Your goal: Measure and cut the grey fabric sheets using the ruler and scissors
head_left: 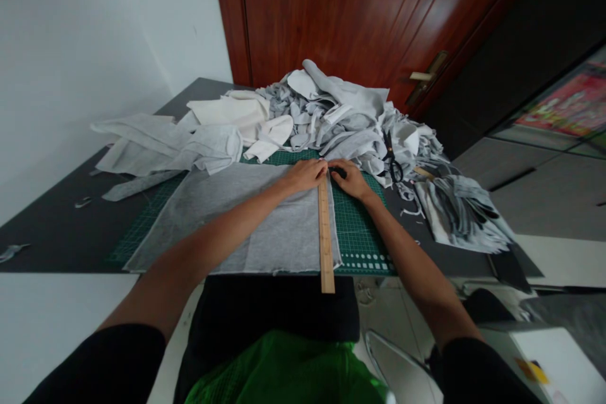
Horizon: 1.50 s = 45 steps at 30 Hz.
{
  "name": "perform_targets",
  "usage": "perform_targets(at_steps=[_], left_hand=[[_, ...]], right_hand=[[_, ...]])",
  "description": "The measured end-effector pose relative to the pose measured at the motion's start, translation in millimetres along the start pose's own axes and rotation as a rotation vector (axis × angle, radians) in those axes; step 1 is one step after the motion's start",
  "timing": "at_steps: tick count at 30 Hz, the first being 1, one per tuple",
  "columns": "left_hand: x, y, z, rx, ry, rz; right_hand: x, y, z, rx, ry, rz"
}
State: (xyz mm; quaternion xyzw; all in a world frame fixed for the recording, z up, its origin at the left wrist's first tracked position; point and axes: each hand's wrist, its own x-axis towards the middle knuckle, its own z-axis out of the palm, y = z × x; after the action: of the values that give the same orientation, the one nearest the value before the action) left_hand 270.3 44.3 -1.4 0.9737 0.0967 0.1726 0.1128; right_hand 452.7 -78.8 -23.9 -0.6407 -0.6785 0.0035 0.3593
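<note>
A piece of grey fabric (pixel 279 233) lies flat on a green cutting mat (pixel 357 227). Along its right side runs a wooden ruler (pixel 326 233), its near end sticking out past the table edge. My left hand (pixel 307 175) has its fingers pressed together at the ruler's far end, over the fabric. Just right of it, my right hand (pixel 349 178) is curled at the fabric's top right corner, fingertips almost touching the left hand. Something dark shows between its thumb and fingers, too small to name.
A big heap of grey fabric scraps (pixel 350 120) fills the table's back, with black scissors (pixel 391 158) on its right side. Pale cloth pieces (pixel 165 142) lie at the left. A folded grey stack (pixel 464 211) sits at the right. A wooden door (pixel 322 19) stands behind the table.
</note>
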Motion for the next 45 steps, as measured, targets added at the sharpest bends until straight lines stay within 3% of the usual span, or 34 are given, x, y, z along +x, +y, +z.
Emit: perform_targets(at_steps=[8, 14, 22, 32, 45], left_hand=[[6, -13, 12, 0.046, 0.14, 0.002], [4, -17, 15, 0.043, 0.158, -0.031], [4, -17, 16, 0.048, 0.166, -0.04], [1, -15, 14, 0.077, 0.156, -0.052], [0, -15, 12, 0.078, 0.173, -0.087]], right_hand=[[-2, 20, 1, -0.071, 0.083, 0.101], [-1, 16, -12, -0.082, 0.136, 0.063], [10, -6, 9, -0.125, 0.004, -0.019], [41, -4, 24, -0.28, -0.01, 0.174], [30, 5, 13, -0.038, 0.073, 0.152]])
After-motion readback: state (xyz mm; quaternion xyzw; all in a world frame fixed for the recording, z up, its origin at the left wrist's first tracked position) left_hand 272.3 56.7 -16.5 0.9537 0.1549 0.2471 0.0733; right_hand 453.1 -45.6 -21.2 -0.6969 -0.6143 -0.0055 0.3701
